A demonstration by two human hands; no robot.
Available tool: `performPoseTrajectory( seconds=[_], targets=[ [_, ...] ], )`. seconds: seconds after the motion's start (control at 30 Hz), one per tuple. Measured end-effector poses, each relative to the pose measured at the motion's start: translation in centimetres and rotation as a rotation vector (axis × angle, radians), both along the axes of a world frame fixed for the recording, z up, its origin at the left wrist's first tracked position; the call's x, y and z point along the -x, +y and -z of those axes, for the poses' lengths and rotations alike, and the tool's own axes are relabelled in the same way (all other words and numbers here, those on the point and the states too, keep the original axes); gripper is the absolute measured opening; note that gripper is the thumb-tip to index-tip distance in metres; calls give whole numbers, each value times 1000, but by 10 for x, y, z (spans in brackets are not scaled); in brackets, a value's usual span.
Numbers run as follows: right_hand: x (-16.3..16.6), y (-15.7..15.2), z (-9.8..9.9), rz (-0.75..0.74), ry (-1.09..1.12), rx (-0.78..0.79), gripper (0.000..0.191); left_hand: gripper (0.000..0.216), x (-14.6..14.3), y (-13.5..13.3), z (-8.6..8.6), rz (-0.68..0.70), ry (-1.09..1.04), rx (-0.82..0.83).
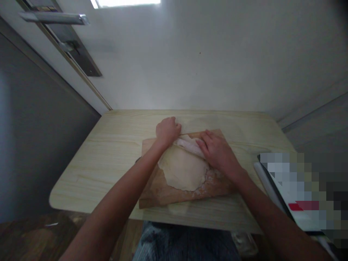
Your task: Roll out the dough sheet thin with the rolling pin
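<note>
A thin, flattened sheet of dough (185, 170) with a ragged edge lies on a wooden cutting board (156, 194). Across its far part runs a whitish rolling pin (190, 146), slanting down to the right; I cannot tell whether flour or dough coats it. My left hand (166, 130) is closed at the pin's left end, its grip partly hidden by the wrist. The fingers of my right hand (216, 148) wrap over the pin's right end. Loose flour (210, 181) is scattered on the board's right front.
The board rests on a pale wooden table (95, 163) pushed against a white door (190, 65) with a metal handle (54, 18). At the right stands a laptop-like device (274, 188), its screen partly blurred. My legs (185, 243) are under the table's front edge.
</note>
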State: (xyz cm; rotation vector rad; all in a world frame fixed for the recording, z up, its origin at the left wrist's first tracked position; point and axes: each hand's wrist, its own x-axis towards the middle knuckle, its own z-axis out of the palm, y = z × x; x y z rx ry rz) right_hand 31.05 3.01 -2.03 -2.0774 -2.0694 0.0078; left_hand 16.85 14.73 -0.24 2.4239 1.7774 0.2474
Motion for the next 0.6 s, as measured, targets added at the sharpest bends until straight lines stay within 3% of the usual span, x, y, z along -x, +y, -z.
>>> performPoseTrajectory(
  seconds=[0.33, 0.6],
  targets=[
    [15, -16, -13, 74, -43, -18, 49, 39, 8, -12, 1, -5, 73, 8],
    [51, -54, -2, 67, -108, -134, 45, 48, 46, -56, 4, 107, 130, -145]
  ],
)
